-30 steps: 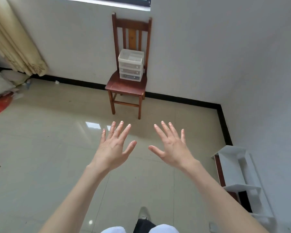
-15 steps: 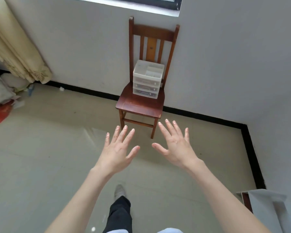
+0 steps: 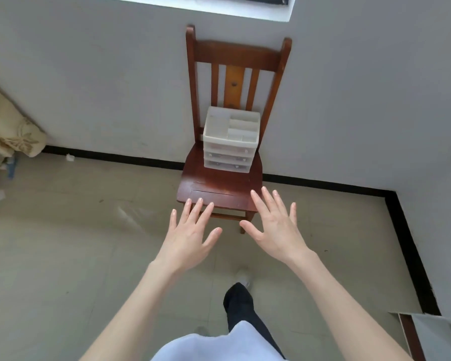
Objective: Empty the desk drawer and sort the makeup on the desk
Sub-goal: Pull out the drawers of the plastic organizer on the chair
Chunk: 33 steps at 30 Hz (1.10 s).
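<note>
A small white plastic drawer organizer (image 3: 231, 142) with three shut translucent drawers and an open divided top tray stands on the seat of a brown wooden chair (image 3: 219, 188) against the wall. My left hand (image 3: 190, 235) and my right hand (image 3: 274, 227) are stretched out in front of me, fingers straight and spread, holding nothing. Both hover in the air short of the chair's front edge, apart from the organizer. What the drawers contain is blurred.
A cream curtain (image 3: 8, 126) hangs at the left, with clutter on the floor beneath it. A white shelf unit (image 3: 432, 337) pokes in at the bottom right corner. Tiled floor lies between me and the chair. My leg (image 3: 242, 306) steps forward.
I have walked closer to the chair, which now looks larger and nearer. Both hands stay spread and empty, now reaching the chair's front edge in view.
</note>
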Tool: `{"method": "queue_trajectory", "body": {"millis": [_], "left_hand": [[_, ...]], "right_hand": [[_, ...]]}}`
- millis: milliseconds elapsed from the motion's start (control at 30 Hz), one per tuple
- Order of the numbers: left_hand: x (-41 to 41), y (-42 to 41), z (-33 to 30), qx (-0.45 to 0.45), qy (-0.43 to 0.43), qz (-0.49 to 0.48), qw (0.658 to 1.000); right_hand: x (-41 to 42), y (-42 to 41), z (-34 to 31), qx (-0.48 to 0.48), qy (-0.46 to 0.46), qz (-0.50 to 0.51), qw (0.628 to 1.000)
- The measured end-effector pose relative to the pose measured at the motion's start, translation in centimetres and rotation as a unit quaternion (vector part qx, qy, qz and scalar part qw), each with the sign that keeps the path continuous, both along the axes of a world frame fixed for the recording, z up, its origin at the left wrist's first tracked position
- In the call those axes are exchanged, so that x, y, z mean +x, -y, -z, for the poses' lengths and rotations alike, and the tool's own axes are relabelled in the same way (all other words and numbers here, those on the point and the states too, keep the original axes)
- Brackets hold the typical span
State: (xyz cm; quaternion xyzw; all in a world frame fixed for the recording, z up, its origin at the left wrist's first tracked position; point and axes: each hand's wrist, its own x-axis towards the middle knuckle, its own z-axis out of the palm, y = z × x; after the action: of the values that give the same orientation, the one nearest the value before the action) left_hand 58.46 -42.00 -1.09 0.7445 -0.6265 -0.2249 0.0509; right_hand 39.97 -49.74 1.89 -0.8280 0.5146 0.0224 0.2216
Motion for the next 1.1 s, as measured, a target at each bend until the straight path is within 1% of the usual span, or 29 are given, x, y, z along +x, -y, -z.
{"method": "queue_trajectory", "body": {"millis": [167, 367, 467, 600, 733, 800, 867, 900, 933, 967, 1000, 1033, 1100], "left_hand": [[2.2, 7.7, 1.6, 0.009, 0.011, -0.006, 1.0], [4.1, 18.5, 3.9, 0.021, 0.026, -0.032, 0.999], [4.5, 23.5, 6.0, 0.02, 0.022, -0.036, 0.999], [5.3, 28.7, 9.9, 0.059, 0.023, -0.031, 0.998], [5.8, 32.7, 14.9, 0.081, -0.004, -0.043, 0.996], [5.8, 34.3, 17.6, 0.102, -0.032, -0.051, 0.993], [5.5, 35.6, 20.1, 0.107, -0.083, -0.076, 0.988], [5.3, 36.3, 21.0, 0.104, -0.127, -0.103, 0.981], [4.9, 36.9, 21.8, 0.102, -0.196, -0.148, 0.964], [4.7, 37.6, 22.3, 0.103, -0.285, -0.207, 0.93], [4.5, 38.2, 22.7, 0.106, -0.381, -0.272, 0.877], [4.5, 38.7, 23.0, 0.107, -0.467, -0.329, 0.813], [4.6, 39.9, 23.4, 0.091, -0.604, -0.408, 0.678]], "right_hand": [[2.6, 8.4, 2.4, 0.016, 0.004, -0.011, 1.0], [4.7, 19.1, 5.0, 0.04, -0.011, -0.056, 0.998], [5.6, 24.6, 6.5, 0.035, -0.021, -0.068, 0.997], [6.9, 30.6, 9.8, 0.02, -0.037, -0.062, 0.997], [7.9, 35.2, 14.8, -0.007, -0.044, -0.06, 0.997], [8.2, 36.6, 17.4, -0.014, -0.048, -0.058, 0.997], [8.3, 37.5, 19.9, -0.018, -0.057, -0.058, 0.997], [8.4, 37.8, 21.1, -0.02, -0.063, -0.058, 0.996], [8.3, 38.0, 22.2, -0.021, -0.066, -0.058, 0.996], [8.3, 38.1, 23.0, -0.023, -0.065, -0.055, 0.996], [8.2, 38.1, 23.8, -0.028, -0.06, -0.051, 0.997], [8.1, 38.0, 24.4, -0.035, -0.054, -0.049, 0.997], [8.0, 37.8, 25.3, -0.047, -0.043, -0.046, 0.997]]}}
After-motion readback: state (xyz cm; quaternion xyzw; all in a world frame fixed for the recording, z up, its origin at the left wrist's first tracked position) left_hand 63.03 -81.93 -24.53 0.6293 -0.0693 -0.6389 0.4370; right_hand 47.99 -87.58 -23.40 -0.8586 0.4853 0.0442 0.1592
